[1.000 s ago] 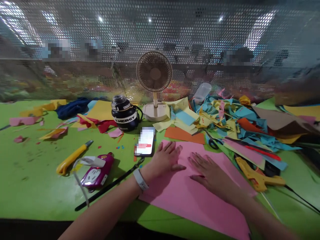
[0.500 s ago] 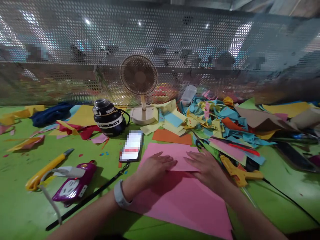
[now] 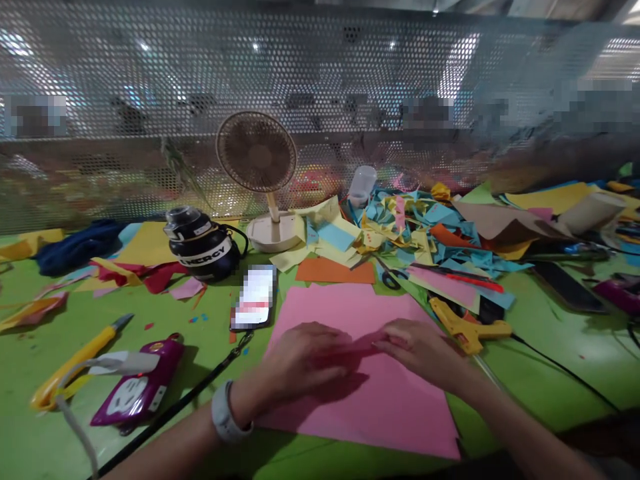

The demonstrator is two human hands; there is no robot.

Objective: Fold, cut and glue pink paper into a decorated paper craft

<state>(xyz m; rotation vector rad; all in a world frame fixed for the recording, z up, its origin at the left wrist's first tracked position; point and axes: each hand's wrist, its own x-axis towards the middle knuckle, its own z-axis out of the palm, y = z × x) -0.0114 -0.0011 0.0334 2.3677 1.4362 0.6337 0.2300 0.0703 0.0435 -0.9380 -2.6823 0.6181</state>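
Pink paper (image 3: 395, 417) lies in a stack or layers on the green table in front of me. My left hand (image 3: 307, 357) is over its middle, slightly blurred, with a pink edge between the fingers and thumb. Opposite it, my right hand (image 3: 420, 350) is closed, its thumb and fingertips pinching the same pink edge. Whether this edge is a fold or a separate strip, I cannot tell. The two hands are a short gap apart. A grey wristband (image 3: 227, 413) is on my left wrist.
On the right are a yellow glue gun (image 3: 467, 327) with its cable and black scissors (image 3: 393, 275). To the left are a phone (image 3: 254, 297), a purple power strip (image 3: 143, 383) and a yellow cutter (image 3: 75, 367). Behind stand a black bottle (image 3: 205, 247), a fan (image 3: 257, 153) and paper scraps (image 3: 425, 220).
Both hands have gone from lying flat on the pink paper to gripping an edge of it, a little nearer to me. The view has shifted slightly to the right.
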